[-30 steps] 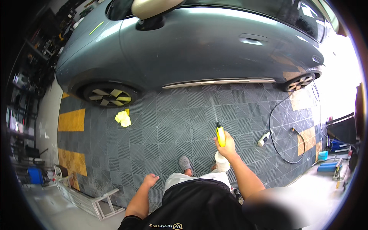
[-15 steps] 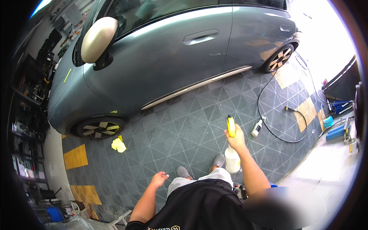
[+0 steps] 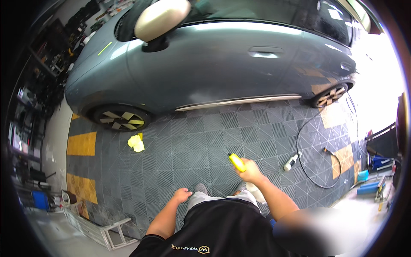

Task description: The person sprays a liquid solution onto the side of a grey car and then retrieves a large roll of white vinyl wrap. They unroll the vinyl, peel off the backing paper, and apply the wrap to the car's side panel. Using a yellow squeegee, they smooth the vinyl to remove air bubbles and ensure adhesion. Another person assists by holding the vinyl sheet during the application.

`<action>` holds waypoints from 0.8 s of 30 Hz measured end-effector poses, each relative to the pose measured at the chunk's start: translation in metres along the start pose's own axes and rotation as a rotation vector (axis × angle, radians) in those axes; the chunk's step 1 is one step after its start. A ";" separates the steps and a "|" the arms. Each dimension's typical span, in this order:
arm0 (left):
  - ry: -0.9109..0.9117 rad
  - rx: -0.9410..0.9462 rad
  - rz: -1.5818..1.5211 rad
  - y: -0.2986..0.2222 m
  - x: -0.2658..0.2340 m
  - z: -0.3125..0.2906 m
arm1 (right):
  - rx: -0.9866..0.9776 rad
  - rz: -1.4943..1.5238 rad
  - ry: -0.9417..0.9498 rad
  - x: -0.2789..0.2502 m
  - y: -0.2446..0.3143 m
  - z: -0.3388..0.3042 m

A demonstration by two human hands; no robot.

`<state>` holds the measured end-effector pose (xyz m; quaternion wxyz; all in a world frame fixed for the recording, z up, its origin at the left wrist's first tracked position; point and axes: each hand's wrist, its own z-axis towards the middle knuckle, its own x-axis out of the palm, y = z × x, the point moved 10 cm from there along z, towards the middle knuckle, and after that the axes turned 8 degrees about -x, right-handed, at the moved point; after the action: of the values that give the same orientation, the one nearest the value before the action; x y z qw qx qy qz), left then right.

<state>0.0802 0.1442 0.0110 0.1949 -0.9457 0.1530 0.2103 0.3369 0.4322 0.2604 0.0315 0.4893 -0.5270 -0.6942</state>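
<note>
1. Lower left, a pale folding ladder (image 3: pixel 102 233) lies beside the tiled floor (image 3: pixel 192 141).
2. Next, a yellow cloth (image 3: pixel 136 143) rests crumpled on the floor just below the car's front wheel (image 3: pixel 120 118).
3. The left hand (image 3: pixel 183 195) hangs near the person's light shorts (image 3: pixel 201 198), fingers loosely curled; how wide they stand I cannot tell.
4. On the black shirt (image 3: pixel 231 225), near the lower edge, light lettering (image 3: pixel 184 248) runs beside a gold hexagonal emblem (image 3: pixel 204 249).
5. Across the top stands a grey-blue car (image 3: pixel 205 55) with a cream mirror (image 3: pixel 162 19); a pale, hazy patch (image 3: pixel 203 96) shows low on its side.
6. The spray bottle (image 3: pixel 236 162) is held in front of the body: bright yellow head, dark nozzle (image 3: pixel 230 154) tilted up and left, whitish body partly hidden by the forearm.
7. The right hand (image 3: pixel 250 171) is wrapped around it below the head.
8. Farther right, near a looped black hose (image 3: pixel 297 143), sits a white bottle (image 3: pixel 290 162) with a dark label, its print too small to read.
</note>
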 end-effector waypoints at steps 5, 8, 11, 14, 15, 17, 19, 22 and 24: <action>-0.006 -0.034 -0.096 0.039 -0.007 0.001 | -0.208 -0.022 0.154 0.074 0.076 0.027; -0.016 -0.056 0.033 0.073 -0.011 0.008 | 0.021 -0.088 0.124 0.069 0.085 0.032; 0.000 -0.093 0.068 0.109 -0.015 0.012 | -0.041 -0.069 -0.095 0.021 0.086 0.032; -0.116 -0.043 0.174 0.132 -0.023 0.019 | 0.000 -0.052 -0.225 -0.028 0.061 0.017; -0.151 -0.040 0.184 0.126 -0.028 0.016 | 0.045 -0.031 -0.228 -0.044 0.049 0.012; -0.019 -0.172 0.096 0.120 -0.021 0.019 | 0.139 0.021 -0.227 -0.077 0.033 -0.005; 0.004 -0.218 0.053 0.099 -0.016 0.022 | 0.132 0.063 -0.411 -0.137 0.020 -0.026; -0.062 -0.141 0.072 0.042 -0.006 0.032 | 0.041 0.057 -0.661 -0.227 0.015 -0.060; -0.041 -0.087 0.094 -0.016 0.007 0.046 | 0.015 0.019 -0.708 -0.265 0.003 -0.083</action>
<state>0.0768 0.1763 -0.0262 0.1468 -0.9405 0.1842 0.2448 0.5321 0.5209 0.4373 -0.1503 0.2137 -0.5147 -0.8166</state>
